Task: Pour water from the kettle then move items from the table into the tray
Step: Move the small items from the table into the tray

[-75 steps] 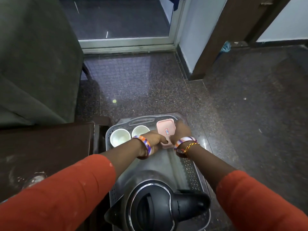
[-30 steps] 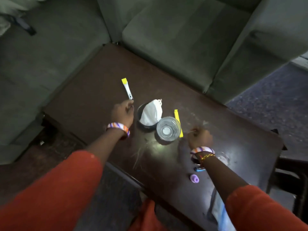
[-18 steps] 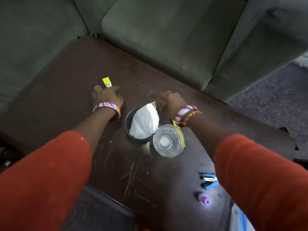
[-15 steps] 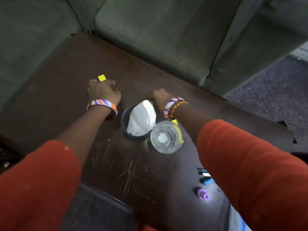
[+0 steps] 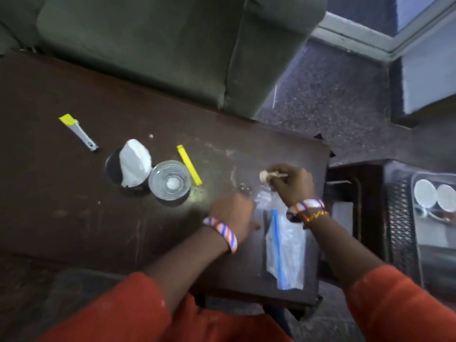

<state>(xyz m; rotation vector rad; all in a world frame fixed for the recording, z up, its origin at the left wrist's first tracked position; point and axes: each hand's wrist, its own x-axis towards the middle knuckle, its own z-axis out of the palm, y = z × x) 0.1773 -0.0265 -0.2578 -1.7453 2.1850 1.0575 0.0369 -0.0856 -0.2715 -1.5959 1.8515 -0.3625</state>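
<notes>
My right hand (image 5: 292,185) pinches a small beige wooden piece (image 5: 267,175) just above the right end of the dark wooden table (image 5: 74,206). My left hand (image 5: 232,213) is curled into a fist low over the table, left of a clear zip bag with a blue strip (image 5: 283,248). The blur hides whether it holds anything. On the table lie a yellow-tipped white sachet (image 5: 79,133), a dark bowl (image 5: 112,166) with white tissue (image 5: 134,164), a glass (image 5: 169,182) and a yellow stick (image 5: 189,165). The grey tray (image 5: 434,240) stands at the far right. The kettle is out of view.
Two white cups (image 5: 435,195) sit in the tray's far end. A dark mesh stand (image 5: 397,218) lies between table and tray. A green sofa (image 5: 160,45) borders the table's far side. White crumbs speckle the table near my right hand.
Both hands left the sachet and bowl area and moved to the table's right end. My right hand has picked up the beige wooden piece. The view swung right, bringing the tray into sight.
</notes>
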